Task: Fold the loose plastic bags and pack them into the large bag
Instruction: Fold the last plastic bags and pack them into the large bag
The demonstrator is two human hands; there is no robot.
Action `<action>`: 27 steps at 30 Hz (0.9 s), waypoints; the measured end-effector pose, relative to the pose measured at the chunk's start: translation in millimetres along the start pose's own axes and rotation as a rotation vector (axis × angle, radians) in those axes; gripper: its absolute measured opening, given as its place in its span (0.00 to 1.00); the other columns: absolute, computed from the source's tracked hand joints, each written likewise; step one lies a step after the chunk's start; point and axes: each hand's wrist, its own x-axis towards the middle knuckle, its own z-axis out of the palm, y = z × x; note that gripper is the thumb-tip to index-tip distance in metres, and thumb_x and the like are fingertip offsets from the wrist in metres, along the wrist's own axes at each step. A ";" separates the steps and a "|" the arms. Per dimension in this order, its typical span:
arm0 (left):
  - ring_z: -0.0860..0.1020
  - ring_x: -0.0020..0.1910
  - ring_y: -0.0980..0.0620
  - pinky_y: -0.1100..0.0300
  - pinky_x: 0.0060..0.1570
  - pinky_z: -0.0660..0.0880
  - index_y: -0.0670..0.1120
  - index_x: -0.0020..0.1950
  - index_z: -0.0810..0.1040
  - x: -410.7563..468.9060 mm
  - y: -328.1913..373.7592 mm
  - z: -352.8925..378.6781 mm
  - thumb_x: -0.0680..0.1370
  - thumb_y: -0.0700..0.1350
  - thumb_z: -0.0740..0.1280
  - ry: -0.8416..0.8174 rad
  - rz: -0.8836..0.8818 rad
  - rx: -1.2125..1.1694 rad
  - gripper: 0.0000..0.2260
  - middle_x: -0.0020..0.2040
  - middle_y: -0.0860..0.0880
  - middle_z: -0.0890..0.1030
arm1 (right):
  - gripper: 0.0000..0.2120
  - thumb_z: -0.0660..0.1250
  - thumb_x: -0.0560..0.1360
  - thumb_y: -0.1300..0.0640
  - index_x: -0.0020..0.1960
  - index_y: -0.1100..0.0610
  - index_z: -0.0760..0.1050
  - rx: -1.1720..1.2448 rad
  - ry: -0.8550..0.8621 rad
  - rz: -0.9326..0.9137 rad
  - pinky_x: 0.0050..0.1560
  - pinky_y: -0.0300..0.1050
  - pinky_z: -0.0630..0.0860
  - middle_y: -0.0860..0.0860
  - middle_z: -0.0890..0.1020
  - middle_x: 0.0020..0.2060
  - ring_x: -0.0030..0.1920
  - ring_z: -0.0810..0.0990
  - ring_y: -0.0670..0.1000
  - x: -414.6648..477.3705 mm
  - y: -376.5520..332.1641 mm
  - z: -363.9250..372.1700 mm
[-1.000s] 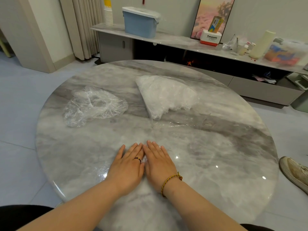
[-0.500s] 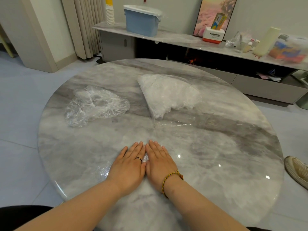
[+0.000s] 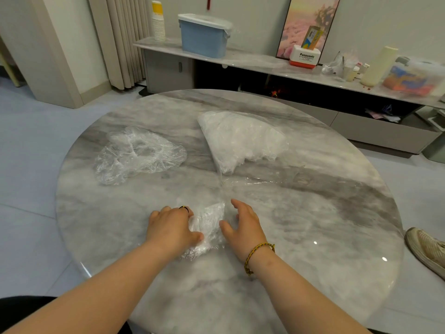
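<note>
Folded bag (image 3: pixel 208 225) is found near the front of the round marble table (image 3: pixel 313 237), between both hands. It is gripped by the left hand (image 3: pixel 169 229): fingers curled over its left side, thumb pressed onto the plastic. Right hand (image 3: pixel 244 227) is held just beside its right edge, fingers half-bent and slightly spread, nothing held. The thumb tip is seen at the plastic, but contact cannot be told. Farther left, a loose bag (image 3: pixel 139 153) is seen crumpled on the tabletop. Farther centre, the large bag (image 3: pixel 240 141) is laid, stuffed with white plastic, well apart from the loose bag. Behind the table, a blue bin (image 3: pixel 203 37) is set on a low shelf (image 3: pixel 252 61).
</note>
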 end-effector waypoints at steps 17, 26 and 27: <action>0.72 0.55 0.53 0.72 0.48 0.63 0.52 0.53 0.74 5.7 20.3 -9.5 0.76 0.49 0.65 0.233 0.125 -0.680 0.07 0.51 0.56 0.71 | 0.13 0.58 0.77 0.68 0.33 0.60 0.66 0.630 0.071 0.217 0.24 0.38 0.66 0.48 0.66 0.11 0.12 0.67 0.44 20.8 -4.2 -55.5; 0.59 0.72 0.46 0.57 0.68 0.62 0.50 0.74 0.57 46.2 67.1 -0.4 0.78 0.50 0.63 0.085 -0.043 -0.524 0.27 0.76 0.47 0.48 | 0.12 0.56 0.76 0.73 0.39 0.60 0.71 1.007 0.288 0.292 0.21 0.36 0.72 0.55 0.72 0.28 0.20 0.73 0.46 38.8 19.6 -69.4; 0.63 0.70 0.46 0.56 0.66 0.65 0.48 0.75 0.54 50.1 70.0 -0.6 0.77 0.49 0.64 0.126 -0.075 -0.561 0.30 0.76 0.47 0.50 | 0.12 0.55 0.75 0.74 0.43 0.61 0.72 1.033 0.290 0.272 0.23 0.36 0.72 0.56 0.73 0.30 0.23 0.74 0.48 41.2 21.4 -68.9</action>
